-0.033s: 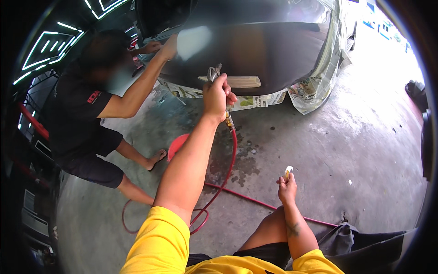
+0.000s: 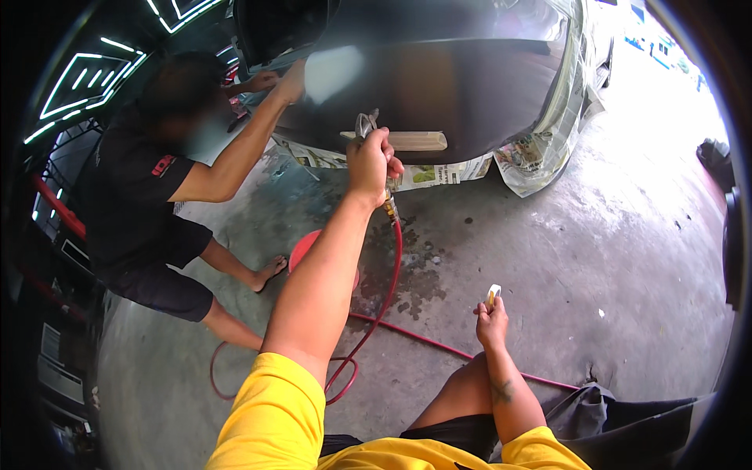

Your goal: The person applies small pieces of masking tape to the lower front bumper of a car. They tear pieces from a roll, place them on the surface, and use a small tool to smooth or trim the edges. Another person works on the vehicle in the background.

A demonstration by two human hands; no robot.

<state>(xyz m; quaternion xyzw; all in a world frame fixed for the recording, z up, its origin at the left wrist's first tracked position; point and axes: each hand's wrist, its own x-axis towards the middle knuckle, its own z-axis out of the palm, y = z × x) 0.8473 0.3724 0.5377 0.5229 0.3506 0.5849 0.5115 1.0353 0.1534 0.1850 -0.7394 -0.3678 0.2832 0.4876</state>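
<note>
A dark car body (image 2: 439, 78) fills the top of the view, its lower edge masked with newspaper (image 2: 533, 153) and a strip of tan tape (image 2: 415, 141). A second person (image 2: 149, 211) in black squats to the left, one hand (image 2: 291, 78) pressed flat on the panel. On the stained concrete floor (image 2: 595, 235) sits a red bucket (image 2: 301, 251), with a red air hose (image 2: 392, 266) looping past it. The left hand (image 2: 372, 160), arm stretched out, is clenched tight around the grip of a metal air gun (image 2: 366, 125) held just in front of the panel, the hose hanging from its base. The right hand (image 2: 492, 323), low near the knee, pinches a small white piece (image 2: 493, 292) between its closed fingertips.
</note>
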